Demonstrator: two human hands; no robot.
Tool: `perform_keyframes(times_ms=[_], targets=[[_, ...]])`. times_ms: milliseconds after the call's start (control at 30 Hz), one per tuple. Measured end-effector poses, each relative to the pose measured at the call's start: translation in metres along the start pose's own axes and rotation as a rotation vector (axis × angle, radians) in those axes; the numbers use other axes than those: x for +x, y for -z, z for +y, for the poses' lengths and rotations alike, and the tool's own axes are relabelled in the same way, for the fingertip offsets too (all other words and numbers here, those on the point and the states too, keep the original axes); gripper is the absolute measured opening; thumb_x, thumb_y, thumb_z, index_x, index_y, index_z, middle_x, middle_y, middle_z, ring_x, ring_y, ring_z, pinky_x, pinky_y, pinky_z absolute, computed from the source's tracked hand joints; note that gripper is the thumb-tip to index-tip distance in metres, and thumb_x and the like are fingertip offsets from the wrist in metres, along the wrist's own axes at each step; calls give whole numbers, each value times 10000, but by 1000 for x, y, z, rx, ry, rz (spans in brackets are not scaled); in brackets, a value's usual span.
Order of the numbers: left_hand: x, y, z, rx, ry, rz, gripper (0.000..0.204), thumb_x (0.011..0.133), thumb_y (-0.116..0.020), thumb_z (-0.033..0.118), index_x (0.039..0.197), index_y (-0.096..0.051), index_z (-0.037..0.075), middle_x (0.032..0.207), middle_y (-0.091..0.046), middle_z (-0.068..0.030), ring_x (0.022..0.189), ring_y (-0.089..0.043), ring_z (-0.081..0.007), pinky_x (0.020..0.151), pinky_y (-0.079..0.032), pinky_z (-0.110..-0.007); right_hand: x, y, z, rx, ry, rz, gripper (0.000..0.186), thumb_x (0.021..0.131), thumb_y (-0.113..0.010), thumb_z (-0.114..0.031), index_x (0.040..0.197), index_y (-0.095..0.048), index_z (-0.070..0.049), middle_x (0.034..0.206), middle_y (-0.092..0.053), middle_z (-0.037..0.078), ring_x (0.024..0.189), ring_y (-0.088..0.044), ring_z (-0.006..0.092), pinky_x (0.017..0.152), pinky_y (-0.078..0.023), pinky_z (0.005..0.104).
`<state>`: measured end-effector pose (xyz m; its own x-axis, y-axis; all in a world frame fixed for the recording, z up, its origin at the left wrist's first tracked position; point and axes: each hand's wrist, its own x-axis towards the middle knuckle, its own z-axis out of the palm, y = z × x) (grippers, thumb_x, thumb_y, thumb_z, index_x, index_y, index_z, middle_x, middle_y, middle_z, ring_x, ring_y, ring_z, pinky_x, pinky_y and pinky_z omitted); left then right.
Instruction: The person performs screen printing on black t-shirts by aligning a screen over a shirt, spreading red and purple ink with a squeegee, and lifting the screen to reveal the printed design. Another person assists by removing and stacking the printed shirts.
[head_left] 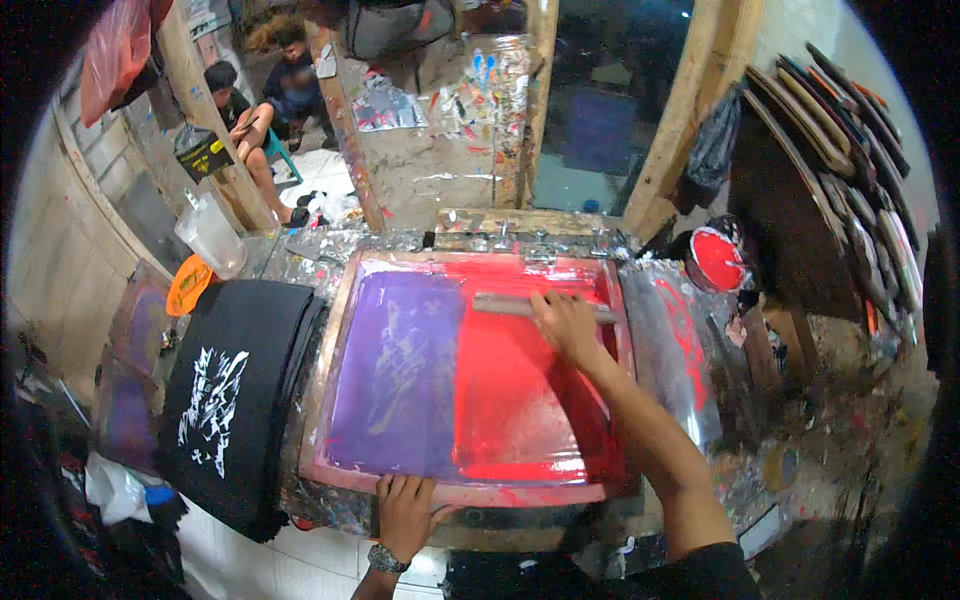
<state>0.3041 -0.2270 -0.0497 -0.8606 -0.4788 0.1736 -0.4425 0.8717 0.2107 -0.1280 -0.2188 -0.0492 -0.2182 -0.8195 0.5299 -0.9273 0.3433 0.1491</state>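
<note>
Fingers curled, our right hand [568, 325] grips the squeegee [500, 305]; lower centre, our left hand [405, 515], loosely spread, likely steadies the screen frame [540, 495].

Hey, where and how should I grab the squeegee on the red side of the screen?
Probably grip the squeegee mid-length, coming from above and the near side: it's a long, straight bar lying crosswise over the red ink. The right hand has its grip slightly right of middle.
</note>
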Motion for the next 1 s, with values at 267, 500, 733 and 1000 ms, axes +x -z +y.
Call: perform_keyframes(times_ms=[267, 500, 733, 1000], targets=[[-6, -5, -4, 0, -32, -15, 572, 739, -801, 470, 1094, -659, 45, 1103, -609, -128, 1083, -547, -353, 1004, -367, -527, 66, -2, 49, 119, 119, -12, 467, 900, -690, -514, 1070, -571, -96, 678, -676, 140, 647, -691, 380, 582, -512, 509], [-11, -3, -5, -196, 39, -65, 582, 748, -799, 443, 1102, -653, 6, 1114, -612, -159, 1074, -551, -375, 997, -398, -534, -12, 27, -21, -90, -245, -91, 411, 889, -724, -438, 958, -547, -73, 738, -695, 160, 638, -702, 349, 528, -520, 463], [3, -1, -2, -54, 2, -21, 559, 759, -796, 463, 1091, -663, 34, 1062, -611, -125, 1059, -545, -340, 1045, -365, -518, -109, 130, -108, 59, -532, -439, 388, 906, -715, -417, 950, -564, -62, 792, -699, 193, 654, -699, 380, 542, -517, 497], [6, 6, 3, -145, -10, 90, 534, 769, -801, 465, 1072, -670, 45, 1036, -604, -123, 1044, -542, -331, 1033, -368, -505, 54, 10, 9, 166, -173, -196, 495, 849, -733, -426, 1171, -606, -72, 775, -686, 210, 721, -691, 421, 610, -522, 541]])
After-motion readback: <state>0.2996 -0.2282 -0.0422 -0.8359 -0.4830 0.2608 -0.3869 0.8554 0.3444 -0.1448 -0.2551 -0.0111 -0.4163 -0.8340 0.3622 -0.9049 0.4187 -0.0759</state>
